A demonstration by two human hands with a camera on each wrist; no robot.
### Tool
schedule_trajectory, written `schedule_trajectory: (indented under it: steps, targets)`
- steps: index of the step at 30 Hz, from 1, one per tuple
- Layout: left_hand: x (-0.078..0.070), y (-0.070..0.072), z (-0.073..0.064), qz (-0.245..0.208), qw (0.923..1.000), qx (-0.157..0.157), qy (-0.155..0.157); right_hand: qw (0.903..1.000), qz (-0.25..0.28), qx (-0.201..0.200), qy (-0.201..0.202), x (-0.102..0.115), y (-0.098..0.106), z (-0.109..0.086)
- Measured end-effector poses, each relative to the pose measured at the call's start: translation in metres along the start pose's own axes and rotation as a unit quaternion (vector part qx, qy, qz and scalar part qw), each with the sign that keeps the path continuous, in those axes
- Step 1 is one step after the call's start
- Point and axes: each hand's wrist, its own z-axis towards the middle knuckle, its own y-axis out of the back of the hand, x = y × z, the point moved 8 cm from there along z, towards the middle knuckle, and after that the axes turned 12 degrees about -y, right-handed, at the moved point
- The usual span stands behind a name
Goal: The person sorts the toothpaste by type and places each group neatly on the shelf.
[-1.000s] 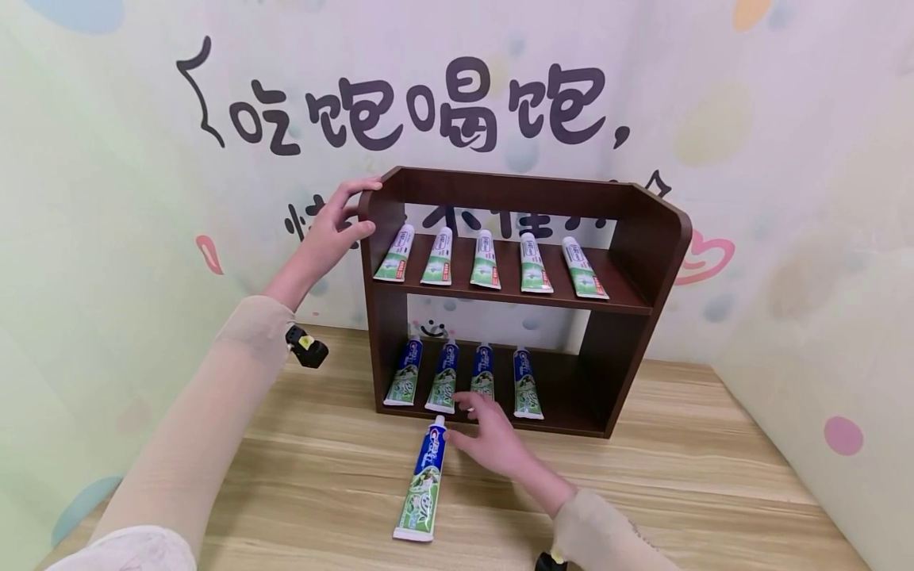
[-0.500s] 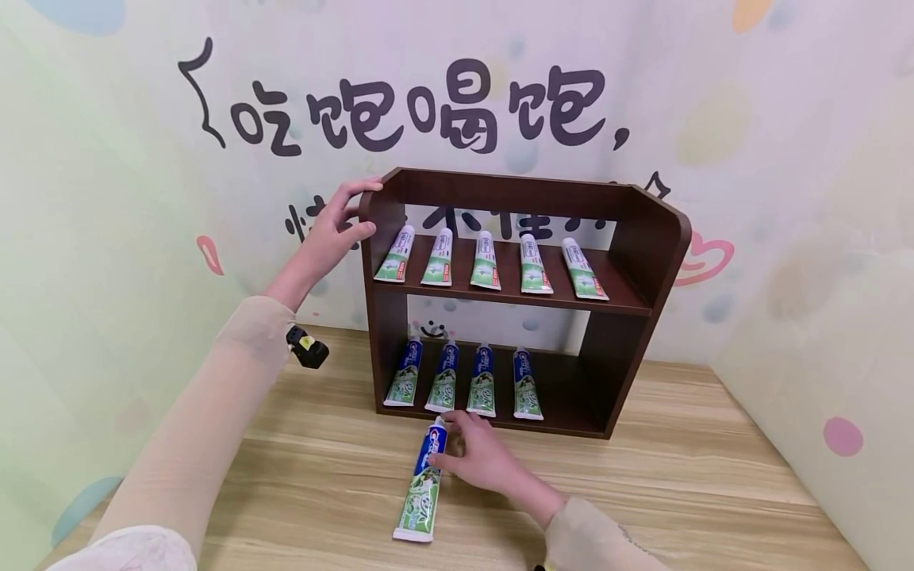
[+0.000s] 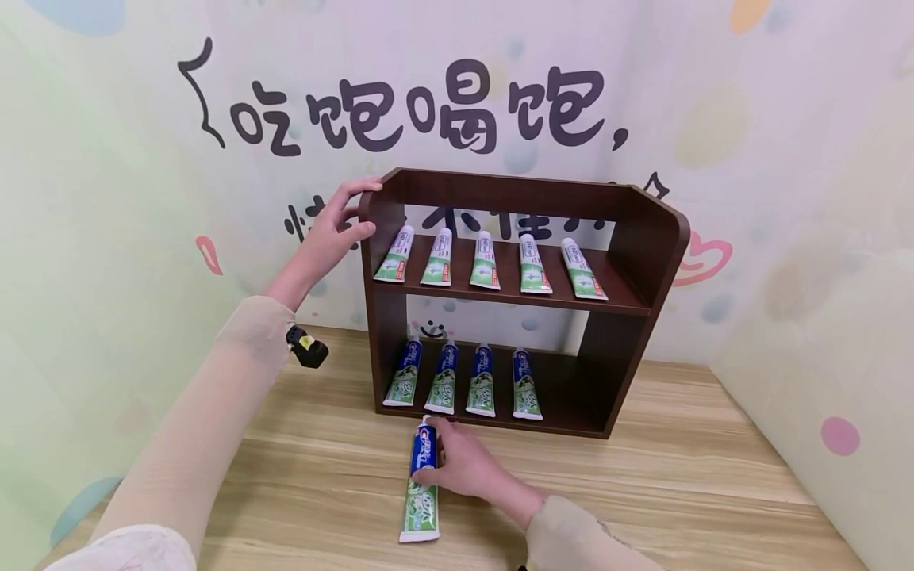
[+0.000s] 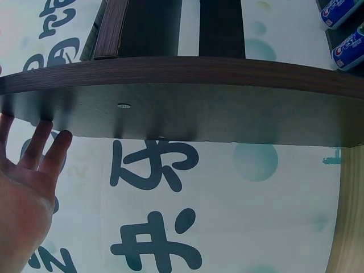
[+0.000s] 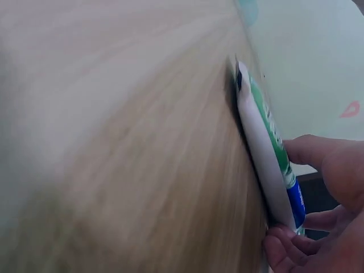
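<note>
On the table, in front of the shelf, lies a blue-and-green toothpaste tube [image 3: 421, 503], its cap end pointing toward the shelf. My right hand [image 3: 467, 464] grips that tube near its cap end, thumb on one side and fingers at the other; the right wrist view shows the tube [image 5: 264, 136] low along the table. My left hand [image 3: 332, 234] rests against the upper left side of the dark brown two-tier shelf [image 3: 514, 186]. In the left wrist view its fingers [image 4: 54, 153] extend straight and touch the side panel.
Several white-and-green tubes [image 3: 485, 262] lie in a row on the upper tier. Several blue-and-green tubes [image 3: 481, 381] line the lower tier, with bare board [image 3: 571, 396] to their right. Patterned walls [image 3: 807, 238] stand behind and beside the wooden table [image 3: 678, 476].
My right hand has moved down and left from the shelf front onto the loose tube and taken hold of it. The tube has turned slightly, its cap end shifting left. My left hand stays put.
</note>
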Motion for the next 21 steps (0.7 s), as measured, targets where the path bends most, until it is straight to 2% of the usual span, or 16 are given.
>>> schedule_trajectory:
  steps: [9,13,16,21]
  targets:
    - [0.001,0.001,-0.002,-0.002,0.9999,0.004,0.013,0.9982,0.040,0.042,-0.014,0.017,-0.009,-0.003]
    - [0.003,0.000,-0.002,0.000,0.9998,0.008,0.018,0.9970,0.044,0.058,-0.026,0.016,-0.012,-0.003]
    - [0.003,0.000,-0.002,0.002,0.9998,0.009,0.018,0.9939,0.070,0.079,-0.034,0.013,-0.014,-0.001]
    - [0.002,0.001,-0.001,0.006,0.9999,0.005,0.010,0.9917,0.085,0.093,-0.026,0.012,-0.013,-0.001]
